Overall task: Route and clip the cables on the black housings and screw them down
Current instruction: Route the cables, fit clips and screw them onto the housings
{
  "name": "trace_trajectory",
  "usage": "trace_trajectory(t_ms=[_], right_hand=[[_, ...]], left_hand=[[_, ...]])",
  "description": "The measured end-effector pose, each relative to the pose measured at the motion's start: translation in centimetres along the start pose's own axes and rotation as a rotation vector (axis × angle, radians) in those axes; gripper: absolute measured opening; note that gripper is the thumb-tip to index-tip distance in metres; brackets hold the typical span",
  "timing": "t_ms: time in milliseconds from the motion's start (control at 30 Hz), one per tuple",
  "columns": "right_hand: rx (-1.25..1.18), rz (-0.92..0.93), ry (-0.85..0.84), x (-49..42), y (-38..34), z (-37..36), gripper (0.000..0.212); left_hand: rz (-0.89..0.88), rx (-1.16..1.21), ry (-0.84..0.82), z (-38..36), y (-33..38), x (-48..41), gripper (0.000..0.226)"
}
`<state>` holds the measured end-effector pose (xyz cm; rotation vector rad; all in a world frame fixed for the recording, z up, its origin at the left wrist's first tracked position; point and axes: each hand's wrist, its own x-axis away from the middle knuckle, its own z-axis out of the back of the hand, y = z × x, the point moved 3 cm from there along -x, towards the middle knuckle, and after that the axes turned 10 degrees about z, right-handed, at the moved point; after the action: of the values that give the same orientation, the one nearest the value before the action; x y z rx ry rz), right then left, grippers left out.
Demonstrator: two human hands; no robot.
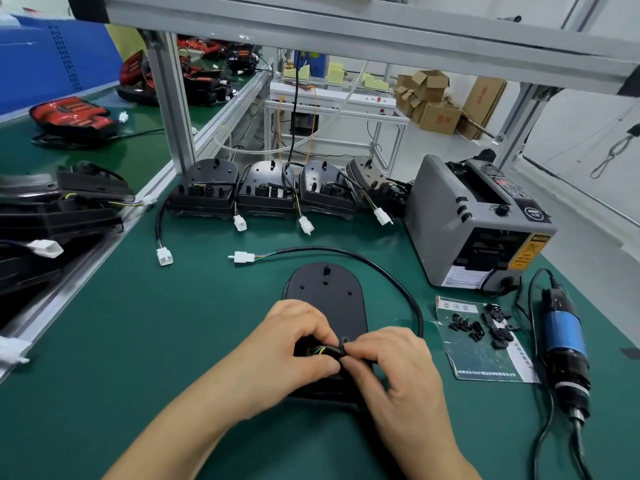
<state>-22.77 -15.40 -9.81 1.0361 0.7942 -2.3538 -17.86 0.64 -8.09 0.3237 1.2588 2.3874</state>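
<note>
My left hand point(291, 344), gripping the cable point(391, 275), and my right hand point(391, 368) cover the near end of the black housing point(327, 299), so I can't see where the cable joins it. The small black piece point(344, 342) my right fingertips pinch is mostly covered. At lower right, the screwdriver point(564, 341) tip runs off the bottom edge. At the left edge, the stacked housings point(52, 209) are blurred and cut off.
</note>
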Motion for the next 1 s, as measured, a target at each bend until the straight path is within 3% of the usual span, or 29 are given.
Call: trace_trajectory(t_ms=[167, 333, 500, 633, 733, 1000], right_hand=[[0.001, 0.023, -0.005, 0.0, -0.4, -0.1, 0.018], [-0.044, -0.017, -0.043, 0.0, -0.5, 0.0, 0.017], [-0.171, -0.084, -0.057, 0.5, -0.2, 0.0, 0.016], [-0.217, -0.167, -0.065, 0.6, 0.1, 0.0, 0.017], [-0.283, -0.221, -0.089, 0.6, 0.2, 0.1, 0.015], [-0.354, -0.25, -0.185, -0.1, 0.8, 0.9, 0.009]], left_hand=[[0.008, 0.017, 0.034, 0.0, -0.3, 0.2, 0.018], [0.016, 0.025, 0.017, 0.0, -0.3, 0.4, 0.037], [-0.129, 0.065, 0.153, -0.6, -0.2, 1.0, 0.02], [-0.394, -0.268, 0.409, -1.3, -0.1, 2.0, 0.01], [-0.483, -0.46, 0.496, -2.3, -0.2, 2.5, 0.008], [-0.511, -0.485, 0.559, -2.5, -0.2, 2.6, 0.008]])
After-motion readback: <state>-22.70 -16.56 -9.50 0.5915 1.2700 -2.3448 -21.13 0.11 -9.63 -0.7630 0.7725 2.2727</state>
